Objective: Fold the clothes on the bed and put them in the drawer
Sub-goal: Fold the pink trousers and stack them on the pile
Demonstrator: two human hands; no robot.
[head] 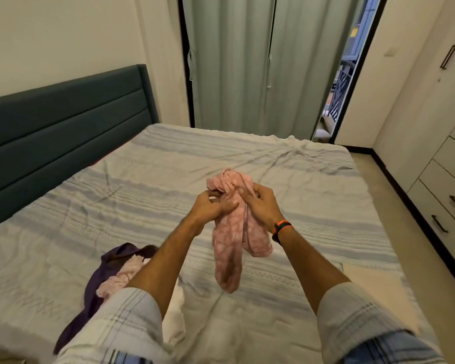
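Note:
A crumpled pink patterned garment (pixel 229 245) hangs in the air above the bed (pixel 286 164). My left hand (pixel 210 206) and my right hand (pixel 260 206) both grip it near its top, close together, and its lower part dangles down towards the sheet. On the bed at the lower left lie a dark purple garment (pixel 90 298) and a pale pink garment (pixel 121 277), partly hidden by my left arm. A white cloth (pixel 175 319) shows below my left forearm. The drawers (pixel 441 203) with dark handles stand shut along the right wall.
A dark teal headboard (pixel 63 122) runs along the left. Grey-green curtains (pixel 247 61) hang behind the bed, with a gap to a balcony at the right. A strip of floor (pixel 394 206) lies between bed and drawer unit.

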